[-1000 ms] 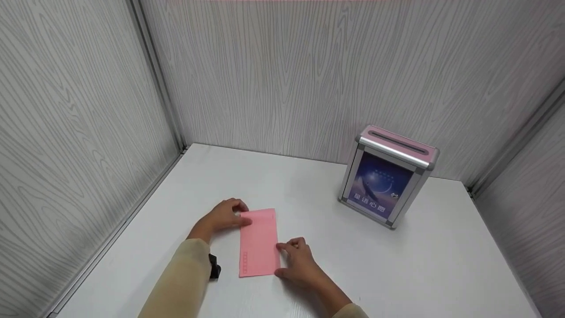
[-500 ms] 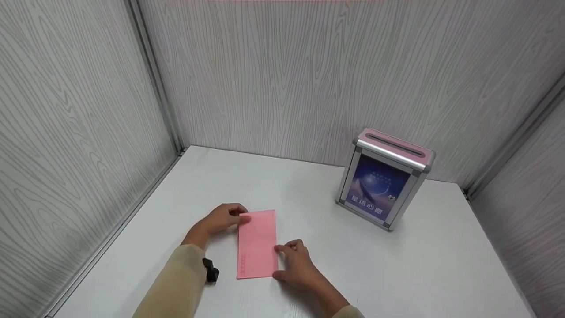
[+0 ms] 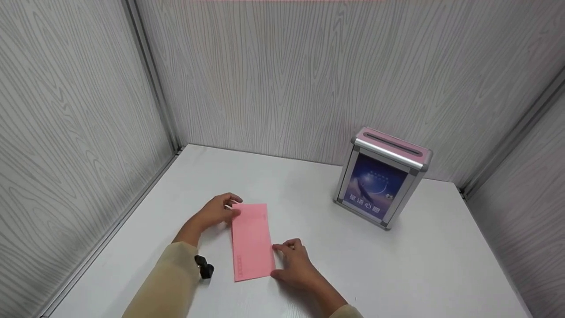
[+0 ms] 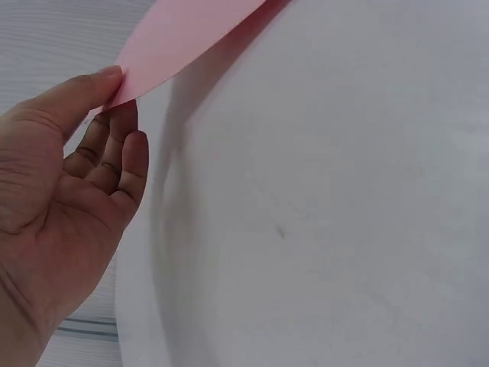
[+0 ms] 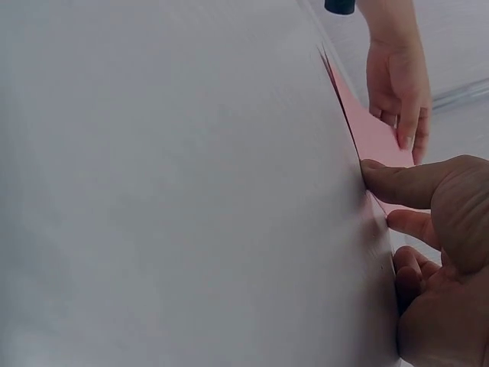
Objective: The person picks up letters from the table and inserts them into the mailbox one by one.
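A pink envelope point(image 3: 251, 242) with a row of small printed boxes lies lengthwise on the white table. My left hand point(image 3: 219, 209) pinches its far left corner between thumb and fingers; in the left wrist view that corner of the envelope point(image 4: 183, 42) is bent up off the table. At the near right, my right hand point(image 3: 295, 263) touches the envelope's long edge with thumb and index fingertips set apart, the other fingers curled loosely. The right wrist view shows the envelope's near end point(image 5: 336, 76) parted into thin layers.
A silver-framed box point(image 3: 379, 181) with a pink slotted top and a blue picture front stands at the back right of the table point(image 3: 309, 194). Wood-grain panels point(image 3: 265, 79) close in the back and both sides. A black device point(image 3: 204, 266) sits at the left wrist.
The envelope's far end has shifted left and slightly away with my left hand, so it now tilts a little. My right hand stays nearly in place at the right edge.
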`<state>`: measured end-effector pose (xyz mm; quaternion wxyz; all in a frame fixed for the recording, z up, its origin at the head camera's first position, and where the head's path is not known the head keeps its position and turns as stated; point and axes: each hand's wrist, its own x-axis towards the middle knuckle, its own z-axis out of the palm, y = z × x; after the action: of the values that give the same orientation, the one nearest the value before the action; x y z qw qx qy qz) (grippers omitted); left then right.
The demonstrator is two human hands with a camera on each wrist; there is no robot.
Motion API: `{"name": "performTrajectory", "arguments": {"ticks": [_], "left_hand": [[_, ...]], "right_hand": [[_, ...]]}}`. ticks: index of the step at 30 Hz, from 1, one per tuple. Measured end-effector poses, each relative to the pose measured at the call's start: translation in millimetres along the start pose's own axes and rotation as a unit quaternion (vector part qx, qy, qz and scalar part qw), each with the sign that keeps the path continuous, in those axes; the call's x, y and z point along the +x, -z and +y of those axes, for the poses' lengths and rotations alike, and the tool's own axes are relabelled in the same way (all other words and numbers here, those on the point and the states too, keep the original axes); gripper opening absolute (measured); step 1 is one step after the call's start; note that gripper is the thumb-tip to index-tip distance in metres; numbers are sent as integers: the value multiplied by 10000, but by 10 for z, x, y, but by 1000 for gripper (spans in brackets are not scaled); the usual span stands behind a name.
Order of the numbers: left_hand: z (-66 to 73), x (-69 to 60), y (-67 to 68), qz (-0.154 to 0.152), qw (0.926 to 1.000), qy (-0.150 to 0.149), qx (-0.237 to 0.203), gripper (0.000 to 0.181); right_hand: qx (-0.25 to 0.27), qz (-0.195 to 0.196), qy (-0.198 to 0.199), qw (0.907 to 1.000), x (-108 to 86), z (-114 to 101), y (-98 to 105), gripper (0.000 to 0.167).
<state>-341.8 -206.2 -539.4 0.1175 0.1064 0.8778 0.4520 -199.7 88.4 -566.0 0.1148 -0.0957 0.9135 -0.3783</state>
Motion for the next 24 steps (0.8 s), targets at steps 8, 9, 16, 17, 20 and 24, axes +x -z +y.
{"name": "performTrajectory", "arguments": {"ticks": [8, 9, 16, 17, 20, 24], "left_hand": [[99, -63, 38, 294, 9953, -210, -897, 34], [118, -76, 44, 315, 9948, -246, -939, 34], [251, -158, 39, 492, 9911, -302, -1196, 34], [270, -166, 33, 511, 9905, -316, -1237, 34], [334, -187, 9, 603, 9867, -326, -1476, 33], [454, -223, -30, 621, 9792, -292, -1911, 28]], "right_hand": [[-63, 62, 254, 9996, -3, 18, -1, 71], [-67, 64, 244, 9997, -1, 19, -1, 71], [-2, 66, 183, 9998, 4, 24, 3, 68], [23, 62, 180, 9998, 4, 26, 6, 64], [49, 42, 243, 9997, -5, 36, 16, 43], [73, -5, 411, 9991, -21, 55, 23, 26]]}}
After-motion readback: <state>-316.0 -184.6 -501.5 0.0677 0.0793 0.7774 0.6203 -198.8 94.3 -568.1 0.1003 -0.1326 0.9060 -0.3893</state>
